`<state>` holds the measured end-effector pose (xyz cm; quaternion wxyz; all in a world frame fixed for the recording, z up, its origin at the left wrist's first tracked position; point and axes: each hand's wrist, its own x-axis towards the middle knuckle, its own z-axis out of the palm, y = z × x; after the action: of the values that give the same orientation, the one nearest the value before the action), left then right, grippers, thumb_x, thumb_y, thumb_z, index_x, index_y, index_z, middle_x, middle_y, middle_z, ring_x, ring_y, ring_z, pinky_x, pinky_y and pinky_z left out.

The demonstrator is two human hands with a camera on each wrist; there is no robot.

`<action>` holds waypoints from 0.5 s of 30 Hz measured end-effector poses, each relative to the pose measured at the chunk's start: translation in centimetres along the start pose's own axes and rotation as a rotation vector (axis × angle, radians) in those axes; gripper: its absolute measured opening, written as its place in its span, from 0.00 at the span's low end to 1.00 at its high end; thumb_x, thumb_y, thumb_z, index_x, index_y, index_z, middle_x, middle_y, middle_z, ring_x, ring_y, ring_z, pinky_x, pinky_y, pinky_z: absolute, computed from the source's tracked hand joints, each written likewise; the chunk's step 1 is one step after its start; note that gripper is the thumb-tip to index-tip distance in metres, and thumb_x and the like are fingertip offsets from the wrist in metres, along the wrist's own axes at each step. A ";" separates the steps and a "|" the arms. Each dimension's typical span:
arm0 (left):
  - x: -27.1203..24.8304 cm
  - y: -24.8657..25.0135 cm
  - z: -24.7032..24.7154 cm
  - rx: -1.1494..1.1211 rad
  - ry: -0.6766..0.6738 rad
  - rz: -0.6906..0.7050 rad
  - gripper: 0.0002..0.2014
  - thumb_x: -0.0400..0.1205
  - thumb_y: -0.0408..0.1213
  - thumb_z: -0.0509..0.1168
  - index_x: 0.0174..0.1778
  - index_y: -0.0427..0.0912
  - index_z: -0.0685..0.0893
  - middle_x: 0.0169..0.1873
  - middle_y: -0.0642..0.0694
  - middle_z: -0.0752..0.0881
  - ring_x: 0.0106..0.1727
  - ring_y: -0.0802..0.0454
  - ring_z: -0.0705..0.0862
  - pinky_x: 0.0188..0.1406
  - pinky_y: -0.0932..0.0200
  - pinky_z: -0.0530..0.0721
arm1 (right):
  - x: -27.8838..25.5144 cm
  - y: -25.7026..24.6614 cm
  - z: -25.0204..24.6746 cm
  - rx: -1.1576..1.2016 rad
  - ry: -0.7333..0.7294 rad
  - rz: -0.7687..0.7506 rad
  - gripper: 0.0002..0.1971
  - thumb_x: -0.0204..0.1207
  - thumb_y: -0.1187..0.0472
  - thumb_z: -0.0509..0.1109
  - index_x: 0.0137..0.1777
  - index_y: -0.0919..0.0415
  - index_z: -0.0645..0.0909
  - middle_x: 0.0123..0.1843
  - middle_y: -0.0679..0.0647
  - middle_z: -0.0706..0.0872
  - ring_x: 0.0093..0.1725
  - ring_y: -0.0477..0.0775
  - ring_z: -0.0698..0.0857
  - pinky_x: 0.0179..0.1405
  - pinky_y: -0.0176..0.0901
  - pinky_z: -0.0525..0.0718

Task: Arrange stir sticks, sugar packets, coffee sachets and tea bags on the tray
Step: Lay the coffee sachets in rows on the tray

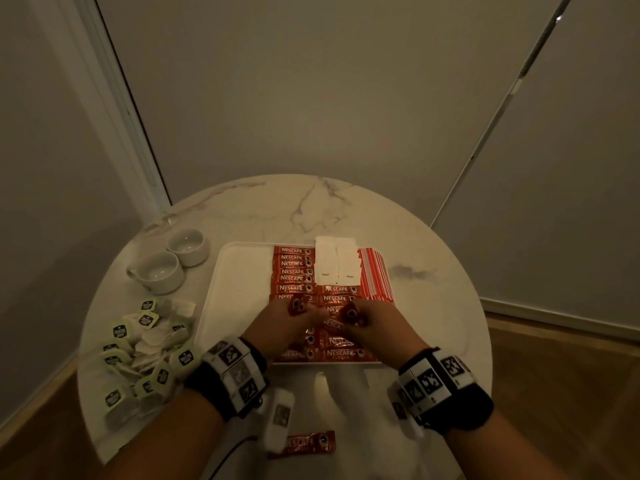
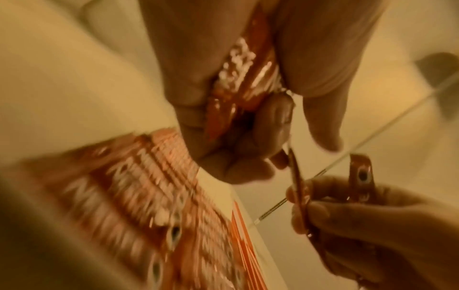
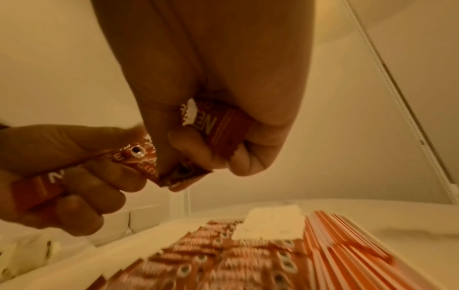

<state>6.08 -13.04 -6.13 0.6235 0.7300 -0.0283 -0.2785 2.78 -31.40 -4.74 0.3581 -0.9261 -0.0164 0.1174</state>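
A white tray [image 1: 239, 271] on the round marble table holds rows of red coffee sachets [image 1: 294, 268], two white sugar packets [image 1: 337, 261] and red-striped stir sticks [image 1: 375, 275] along its right side. My left hand [image 1: 294, 311] grips a bunch of red coffee sachets [image 2: 243, 78] above the tray's middle. Close beside it, my right hand [image 1: 353, 315] grips more red coffee sachets [image 3: 218, 127]. The two hands nearly touch. A pile of tea bags [image 1: 149, 348] with green tags lies on the table left of the tray. One coffee sachet [image 1: 304, 443] lies on the table near me.
Two white cups [image 1: 169, 261] stand at the table's back left, beyond the tea bags. The tray's left third [image 1: 242, 282] is bare white. Walls and a window blind with a bead cord [image 1: 498, 116] stand close behind the table.
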 end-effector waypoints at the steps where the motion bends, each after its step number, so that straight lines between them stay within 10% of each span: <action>1: 0.4 0.3 -0.4 0.099 0.007 0.025 0.11 0.78 0.42 0.70 0.51 0.39 0.84 0.38 0.47 0.90 0.37 0.53 0.90 0.41 0.57 0.88 | 0.4 -0.5 -0.3 -0.011 0.002 -0.023 0.08 0.77 0.50 0.70 0.50 0.52 0.84 0.41 0.41 0.85 0.42 0.39 0.85 0.45 0.32 0.83; 11: 3.1 -1.5 -1.6 0.306 0.113 -0.038 0.08 0.79 0.42 0.69 0.46 0.42 0.89 0.42 0.49 0.90 0.46 0.54 0.87 0.53 0.55 0.83 | 2.5 2.7 -1.4 -0.067 -0.053 0.107 0.05 0.81 0.56 0.67 0.51 0.51 0.85 0.44 0.42 0.85 0.42 0.37 0.83 0.38 0.27 0.74; 15: 3.1 -2.4 -0.3 0.442 0.107 -0.014 0.07 0.81 0.38 0.66 0.52 0.51 0.86 0.51 0.56 0.86 0.48 0.64 0.82 0.44 0.68 0.78 | 3.0 4.2 -0.7 -0.103 -0.042 0.204 0.07 0.82 0.54 0.66 0.48 0.53 0.85 0.42 0.44 0.84 0.41 0.42 0.83 0.53 0.41 0.82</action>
<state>8.10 -13.47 -9.52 0.4470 0.8628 -0.0504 -0.2308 5.62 -34.64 -7.59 0.2960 -0.9374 0.0643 0.1718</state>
